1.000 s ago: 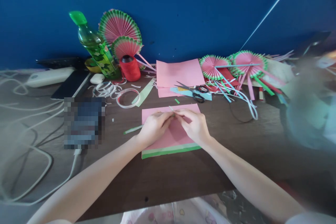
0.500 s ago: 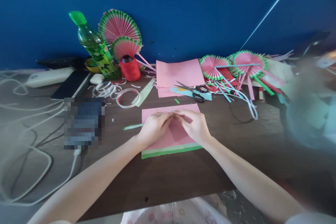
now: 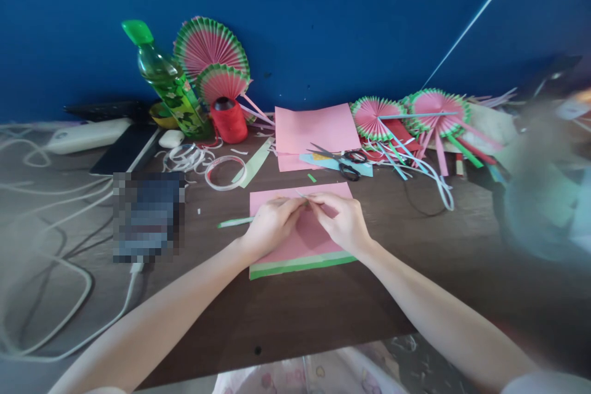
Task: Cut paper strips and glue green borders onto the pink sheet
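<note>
Over a pink paper sheet point(image 3: 295, 240) on the dark desk, my two hands meet with their fingertips pinched together. From beneath my left hand point(image 3: 272, 221) a narrow green-and-white paper strip point(image 3: 235, 221) sticks out to the left, its other part hidden by the fingers. My right hand point(image 3: 339, 217) is closed at the strip's right end, where a thin whitish sliver point(image 3: 301, 195) pokes up between the fingertips. Along the near edge of the pink sheet runs a pale band above a green border point(image 3: 300, 266). The exact grip is partly covered by the fingers.
Behind the sheet lie black-handled scissors point(image 3: 349, 171), more pink paper point(image 3: 316, 129) and a tape roll point(image 3: 226, 173). Pleated fans point(image 3: 378, 118), red thread point(image 3: 229, 120) and a green bottle point(image 3: 168, 83) stand farther back. A phone point(image 3: 150, 215) with a white cable is at left.
</note>
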The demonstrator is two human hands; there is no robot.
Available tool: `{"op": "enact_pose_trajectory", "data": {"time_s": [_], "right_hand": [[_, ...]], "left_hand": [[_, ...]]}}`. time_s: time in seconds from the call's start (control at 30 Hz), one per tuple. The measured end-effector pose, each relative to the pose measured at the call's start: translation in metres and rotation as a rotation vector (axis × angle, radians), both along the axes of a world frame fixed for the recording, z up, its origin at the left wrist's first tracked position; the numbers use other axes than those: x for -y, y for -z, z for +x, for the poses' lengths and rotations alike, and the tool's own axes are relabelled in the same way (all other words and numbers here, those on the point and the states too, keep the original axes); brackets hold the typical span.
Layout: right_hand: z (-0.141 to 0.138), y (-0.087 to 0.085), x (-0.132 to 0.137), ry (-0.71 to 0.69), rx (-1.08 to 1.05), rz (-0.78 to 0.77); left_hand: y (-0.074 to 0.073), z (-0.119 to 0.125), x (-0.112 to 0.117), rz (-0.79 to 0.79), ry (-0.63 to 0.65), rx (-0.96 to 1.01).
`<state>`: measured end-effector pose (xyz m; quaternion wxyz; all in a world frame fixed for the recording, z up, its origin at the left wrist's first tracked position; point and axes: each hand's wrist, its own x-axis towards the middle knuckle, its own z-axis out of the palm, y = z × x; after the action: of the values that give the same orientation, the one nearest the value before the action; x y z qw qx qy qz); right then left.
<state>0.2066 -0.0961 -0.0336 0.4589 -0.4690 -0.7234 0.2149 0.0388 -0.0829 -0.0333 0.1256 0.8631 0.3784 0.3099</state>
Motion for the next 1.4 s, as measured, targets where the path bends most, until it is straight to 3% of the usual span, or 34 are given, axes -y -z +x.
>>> {"op": "enact_pose_trajectory", "data": {"time_s": [0.57, 0.73, 0.87, 1.1, 1.27, 1.4], "right_hand": [[0.002, 0.0, -0.001, -0.005, -0.089, -0.111], [0.009, -0.005, -0.006, 0.133, -0.116, -0.11], [0.031, -0.01, -0.021, 0.301, -0.181, -0.049], [0.085, -0.003, -0.051, 0.67, -0.203, 0.093], [0.096, 0.005, -0.056, 0.74, -0.091, 0.13], [0.077, -0.001, -0.05, 0.629, -0.008, 0.254]], "left_hand": [[-0.004, 0.001, 0.001, -0.177, -0.004, 0.082], [-0.01, 0.002, 0.002, -0.319, -0.054, 0.104], [-0.015, 0.002, 0.003, -0.406, -0.128, 0.11], [-0.015, 0.0, 0.004, -0.32, -0.235, 0.106], [-0.012, -0.002, 0.004, -0.291, -0.226, 0.123], [-0.005, -0.002, -0.003, -0.389, -0.134, 0.262]]}}
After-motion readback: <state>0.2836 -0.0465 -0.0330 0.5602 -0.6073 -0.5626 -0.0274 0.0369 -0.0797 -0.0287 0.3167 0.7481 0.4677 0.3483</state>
